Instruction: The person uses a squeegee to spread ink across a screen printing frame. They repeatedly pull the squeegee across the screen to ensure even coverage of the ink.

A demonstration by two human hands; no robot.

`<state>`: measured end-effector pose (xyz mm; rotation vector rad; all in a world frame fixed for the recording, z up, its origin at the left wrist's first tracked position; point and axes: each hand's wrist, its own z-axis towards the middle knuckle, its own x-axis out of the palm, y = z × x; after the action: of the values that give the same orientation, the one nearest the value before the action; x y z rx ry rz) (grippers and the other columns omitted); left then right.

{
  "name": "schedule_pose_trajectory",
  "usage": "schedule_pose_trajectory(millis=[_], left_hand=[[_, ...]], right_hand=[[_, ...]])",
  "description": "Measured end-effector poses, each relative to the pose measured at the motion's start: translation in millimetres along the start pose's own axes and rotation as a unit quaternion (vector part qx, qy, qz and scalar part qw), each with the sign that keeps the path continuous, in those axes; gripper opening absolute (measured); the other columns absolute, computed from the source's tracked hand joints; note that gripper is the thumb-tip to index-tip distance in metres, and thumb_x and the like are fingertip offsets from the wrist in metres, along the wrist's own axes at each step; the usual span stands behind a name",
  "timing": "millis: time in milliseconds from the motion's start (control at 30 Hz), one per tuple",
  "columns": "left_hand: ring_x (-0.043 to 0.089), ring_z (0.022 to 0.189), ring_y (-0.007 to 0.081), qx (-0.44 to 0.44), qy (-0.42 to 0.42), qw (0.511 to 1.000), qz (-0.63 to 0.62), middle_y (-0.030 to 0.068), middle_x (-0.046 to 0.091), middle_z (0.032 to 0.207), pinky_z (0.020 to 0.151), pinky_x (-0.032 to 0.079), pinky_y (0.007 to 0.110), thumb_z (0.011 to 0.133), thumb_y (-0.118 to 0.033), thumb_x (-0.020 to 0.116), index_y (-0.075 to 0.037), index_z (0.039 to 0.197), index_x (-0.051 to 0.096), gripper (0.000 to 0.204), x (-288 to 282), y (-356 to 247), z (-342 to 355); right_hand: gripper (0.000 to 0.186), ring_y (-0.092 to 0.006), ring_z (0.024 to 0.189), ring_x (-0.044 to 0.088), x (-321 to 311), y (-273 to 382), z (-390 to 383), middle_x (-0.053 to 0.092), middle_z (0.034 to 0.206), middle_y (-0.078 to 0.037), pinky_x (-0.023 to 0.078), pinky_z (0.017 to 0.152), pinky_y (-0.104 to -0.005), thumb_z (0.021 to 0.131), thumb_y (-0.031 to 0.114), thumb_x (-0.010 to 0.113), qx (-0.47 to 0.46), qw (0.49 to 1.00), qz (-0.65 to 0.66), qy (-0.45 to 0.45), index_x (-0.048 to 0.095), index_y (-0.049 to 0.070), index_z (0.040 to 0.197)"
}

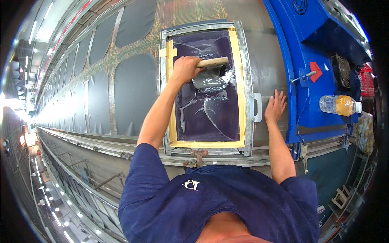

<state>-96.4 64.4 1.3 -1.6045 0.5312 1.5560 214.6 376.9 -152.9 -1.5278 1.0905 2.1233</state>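
Pale wooden squeegee set across the far half of a dark purple screen, running left to right, tipped slightly away at the right end. Gripped near its left end by the left hand, with fingers curled closed around the wood; impossible to tell, under the glare, how the lower edge meets the screen. Just nearside of the squeegee, glossy wet patches and thin pale streaks on the screen. Around it, yellow tape along the left, right and near inner edges of a grey metal frame, with a white pull handle on the right side. Just beside that handle, the right hand, open, palm down on the metal of the table, fingers a little spread. Off the frame's left edge, dark grey panels laid in rows on the table, reaching well away leftward. Along the table's near edge, a metal rail, with a rusty bracket at the frame's near edge. Farther right, a blue machine, bearing a red piece and a white-capped bottle, part clear, part amber.
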Motion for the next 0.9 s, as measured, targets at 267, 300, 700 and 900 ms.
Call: schedule_pose_trajectory(millis=[267,300,700,900], left_hand=[[0.068,0.088,0.0266,0.008,0.086,0.996,-0.028,0.0044,0.074,0.091,0.082,0.045,0.041,0.073,-0.019,0.082,-0.018,0.1,0.076,0.028,-5.3,2.4,-29.8],[0.068,0.089,0.0263,0.009,0.058,0.997,-0.046,0.004,0.074,0.092,0.083,0.045,0.041,0.073,-0.018,0.081,-0.018,0.1,0.076,0.028,-9.2,1.5,-30.6],[0.068,0.087,0.0233,0.026,0.006,1.0,-0.017,0.0032,0.074,0.096,0.082,0.045,0.04,0.066,-0.012,0.081,-0.015,0.1,0.074,0.035,-3.6,-10.7,-40.8],[0.066,0.086,0.0209,0.048,-0.057,0.997,-0.01,0.0012,0.074,0.099,0.084,0.044,0.04,0.067,-0.01,0.081,-0.014,0.1,0.072,0.035,11.2,-30.3,-66.2]], right_hand=[[0.024,-0.019,0.088,0.071,-214.1,34.1,-17.3,0.071,0.108,-0.015,0.06,0.08,-0.0318,0.099,0.006,0.066,-0.022,0.926,0.314,-0.208,0.065,-0.003,0.121],[0.036,-0.0199,0.094,0.068,-229.0,25.1,-0.6,0.068,0.111,-0.014,0.058,0.083,-0.031,0.098,0.007,0.069,0.013,0.908,0.266,-0.324,0.058,-0.003,0.131],[0.06,-0.0207,0.124,0.058,-232.8,-45.2,99.0,0.06,0.138,-0.011,0.046,0.107,-0.0379,0.09,0.019,0.081,0.058,0.903,0.343,-0.251,0.054,0.002,0.141],[0.058,-0.0211,0.121,0.061,-246.8,-26.5,88.0,0.063,0.136,-0.013,0.049,0.105,-0.0367,0.09,0.015,0.081,0.031,0.92,0.326,-0.215,0.055,-0.001,0.139]])
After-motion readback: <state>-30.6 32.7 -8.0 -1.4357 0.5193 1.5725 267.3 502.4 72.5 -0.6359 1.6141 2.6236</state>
